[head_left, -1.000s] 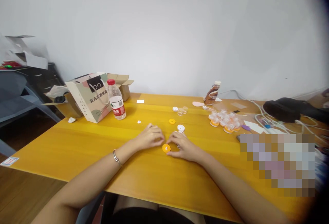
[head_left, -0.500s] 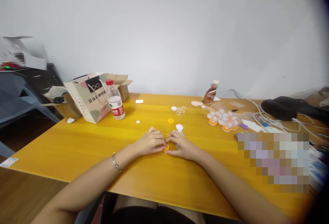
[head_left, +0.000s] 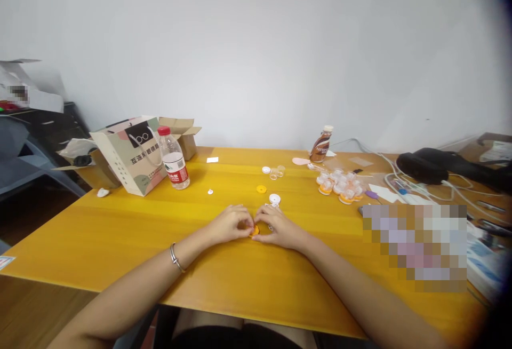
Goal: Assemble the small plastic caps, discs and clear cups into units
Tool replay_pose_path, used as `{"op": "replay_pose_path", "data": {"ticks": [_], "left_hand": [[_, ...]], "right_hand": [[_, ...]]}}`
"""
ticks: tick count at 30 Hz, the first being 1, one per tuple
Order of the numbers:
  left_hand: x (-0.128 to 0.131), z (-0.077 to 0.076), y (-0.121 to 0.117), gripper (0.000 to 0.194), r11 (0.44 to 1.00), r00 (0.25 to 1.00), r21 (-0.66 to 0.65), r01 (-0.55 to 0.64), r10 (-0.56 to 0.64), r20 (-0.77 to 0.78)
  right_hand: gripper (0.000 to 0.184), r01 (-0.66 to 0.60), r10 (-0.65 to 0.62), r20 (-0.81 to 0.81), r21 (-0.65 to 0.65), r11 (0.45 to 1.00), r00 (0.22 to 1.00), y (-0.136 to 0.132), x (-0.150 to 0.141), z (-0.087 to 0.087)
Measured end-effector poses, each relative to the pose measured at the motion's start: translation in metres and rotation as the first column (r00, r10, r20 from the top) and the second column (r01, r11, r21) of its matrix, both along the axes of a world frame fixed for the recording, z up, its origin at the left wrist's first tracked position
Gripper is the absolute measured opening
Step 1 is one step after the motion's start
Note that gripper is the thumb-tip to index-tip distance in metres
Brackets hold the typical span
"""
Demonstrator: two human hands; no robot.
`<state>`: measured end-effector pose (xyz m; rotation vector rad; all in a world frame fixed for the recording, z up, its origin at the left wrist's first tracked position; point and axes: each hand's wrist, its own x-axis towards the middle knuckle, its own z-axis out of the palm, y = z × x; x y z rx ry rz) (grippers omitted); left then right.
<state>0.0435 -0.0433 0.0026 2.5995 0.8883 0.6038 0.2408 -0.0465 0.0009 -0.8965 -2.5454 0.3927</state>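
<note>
Between my two hands is a small round orange plastic piece (head_left: 255, 231), partly hidden by fingers. My left hand (head_left: 231, 223) pinches it from the left with thumb and fingertips. From the right, the thumb and fingers of my right hand (head_left: 277, 227) close around its edge. Just beyond the right hand lies a white disc (head_left: 274, 199), with small white parts partly covered by that hand. A yellow ring-like disc (head_left: 261, 189) rests farther back. Behind it are another white disc (head_left: 266, 169) and clear plastic cups (head_left: 273, 175).
A cluster of clear-and-orange pieces (head_left: 340, 184) sits at the right, near a brown drink bottle (head_left: 321, 145) and tangled cables (head_left: 394, 170). At left stand a water bottle (head_left: 174, 162), a paper bag (head_left: 134, 159) and a cardboard box (head_left: 186, 138). A small white piece (head_left: 210, 191) lies alone.
The view has shifted slightly, so most things appear a little farther left. My left fingers look more arched over the orange piece. Both hands stay at it.
</note>
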Motion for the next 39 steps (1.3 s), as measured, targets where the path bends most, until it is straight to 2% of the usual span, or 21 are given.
{"op": "replay_pose_path", "data": {"ticks": [5,10,20,28,33,36,39], "left_hand": [[0.0,-0.002,-0.001,0.012,0.999,0.999,0.008,-0.04,0.04,-0.006],[0.0,-0.001,-0.001,0.012,1.0,1.0,-0.001,-0.026,0.026,0.014],[0.005,0.005,-0.003,0.011,0.999,0.995,0.033,-0.037,0.04,-0.088],[0.006,0.005,-0.003,0.01,0.999,0.993,0.034,-0.035,0.038,-0.11],[0.003,0.007,-0.007,0.012,0.996,0.989,0.066,-0.065,0.073,-0.127],[0.001,0.009,-0.007,0.012,0.993,0.994,0.083,-0.084,0.09,-0.067],[0.0,0.01,-0.006,0.012,0.983,0.991,0.128,-0.132,0.126,0.054]], "right_hand": [[0.02,0.012,-0.012,-0.016,0.01,1.0,1.0,0.0,-0.001,-0.001],[0.02,0.01,-0.01,-0.028,0.014,1.0,1.0,0.0,-0.001,-0.002],[0.02,0.012,-0.012,-0.029,-0.001,1.0,0.999,0.001,-0.001,-0.001],[0.022,0.015,-0.015,-0.021,-0.004,1.0,1.0,0.002,-0.001,-0.003],[0.02,-0.014,0.015,-0.074,0.015,1.0,0.997,0.0,-0.002,-0.002],[0.018,-0.054,0.034,-0.209,-0.09,0.994,0.977,0.0,-0.003,-0.003],[0.025,-0.118,-0.034,-0.419,-0.331,0.936,0.907,0.0,-0.007,-0.007]]}}
